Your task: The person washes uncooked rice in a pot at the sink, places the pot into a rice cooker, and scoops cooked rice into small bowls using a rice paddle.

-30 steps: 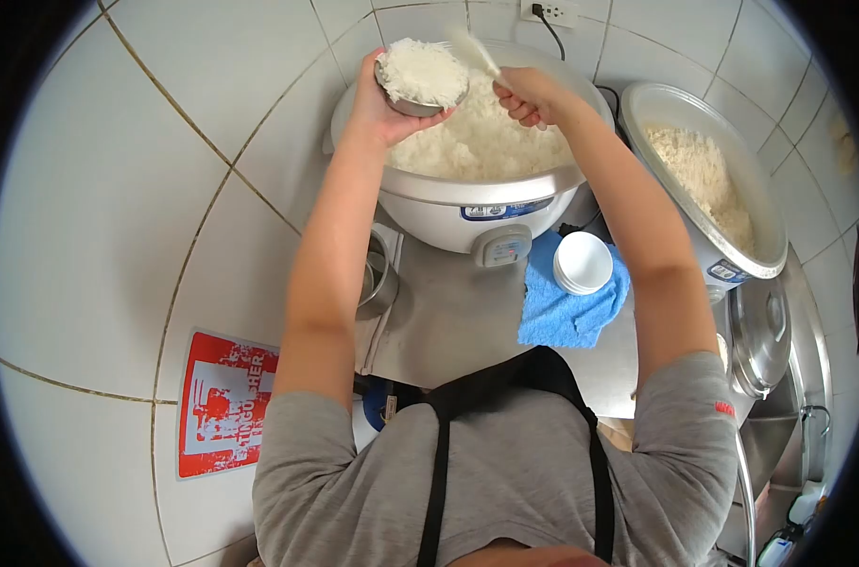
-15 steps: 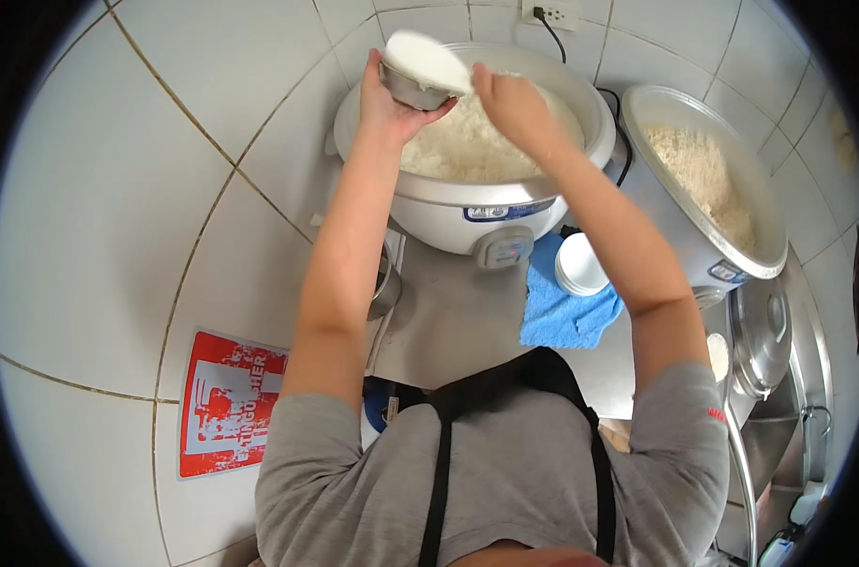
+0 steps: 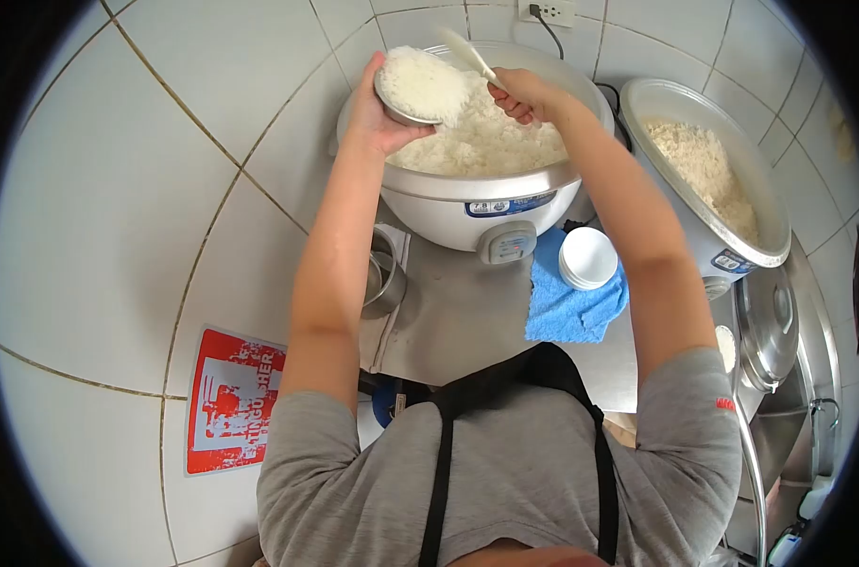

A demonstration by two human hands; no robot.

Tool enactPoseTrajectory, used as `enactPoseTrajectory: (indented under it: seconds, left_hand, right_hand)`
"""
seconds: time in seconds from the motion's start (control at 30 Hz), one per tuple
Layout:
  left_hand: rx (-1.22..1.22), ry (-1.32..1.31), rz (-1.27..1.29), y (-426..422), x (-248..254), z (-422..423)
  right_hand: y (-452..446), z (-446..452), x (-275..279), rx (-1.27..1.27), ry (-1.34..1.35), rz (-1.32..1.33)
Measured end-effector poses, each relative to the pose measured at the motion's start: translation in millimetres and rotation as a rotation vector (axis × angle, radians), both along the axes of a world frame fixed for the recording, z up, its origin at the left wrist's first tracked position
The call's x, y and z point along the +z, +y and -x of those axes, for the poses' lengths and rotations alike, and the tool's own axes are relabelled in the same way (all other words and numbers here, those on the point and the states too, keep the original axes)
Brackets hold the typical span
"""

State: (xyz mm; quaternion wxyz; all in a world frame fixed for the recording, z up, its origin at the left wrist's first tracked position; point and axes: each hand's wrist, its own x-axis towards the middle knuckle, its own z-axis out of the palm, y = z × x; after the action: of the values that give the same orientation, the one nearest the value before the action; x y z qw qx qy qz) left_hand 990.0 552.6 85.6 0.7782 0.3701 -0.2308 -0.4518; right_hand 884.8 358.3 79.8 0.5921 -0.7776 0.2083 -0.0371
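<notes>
My left hand (image 3: 377, 123) grips a metal bowl (image 3: 409, 117) heaped with white rice (image 3: 422, 83), tilted over the left rim of a large rice cooker (image 3: 448, 213). In my right hand (image 3: 524, 94) is a white rice paddle (image 3: 465, 51), its blade raised just right of the bowl. Loose cooked rice (image 3: 505, 142) fills the cooker beneath both hands. Several stacked white bowls (image 3: 588, 259) rest on a blue cloth (image 3: 571, 312) in front of the cooker.
A second rice cooker (image 3: 675, 208) with rice in it stands at the right. A metal pot (image 3: 384, 283) sits left on the steel counter (image 3: 458, 302). Beyond the counter's right side lies a metal lid (image 3: 768, 321). Tiled walls (image 3: 99, 236) close in the left and back.
The paddle has lifted off the bowl, and the rice mound now shows uncovered. My right hand has moved slightly right and down; the bowl has dropped a little.
</notes>
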Motion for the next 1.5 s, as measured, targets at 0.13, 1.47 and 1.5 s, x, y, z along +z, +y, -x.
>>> enactPoseTrajectory:
  seconds: [0.13,1.47,1.5]
  left_hand:
    - [-0.035,-0.015,-0.160,-5.1,0.8,6.4]
    - [0.558,-0.169,0.531,-34.2,-0.3,8.0]
    - [0.514,-0.129,0.573,-31.4,3.6,13.3]
  right_hand:
    - [9.2,-1.2,30.1,0.079,0.085,0.312]
    - [76.3,2.1,12.2,-0.150,-0.240,0.122]
    - [62.6,0.9,8.2,-0.134,-0.267,-0.098]
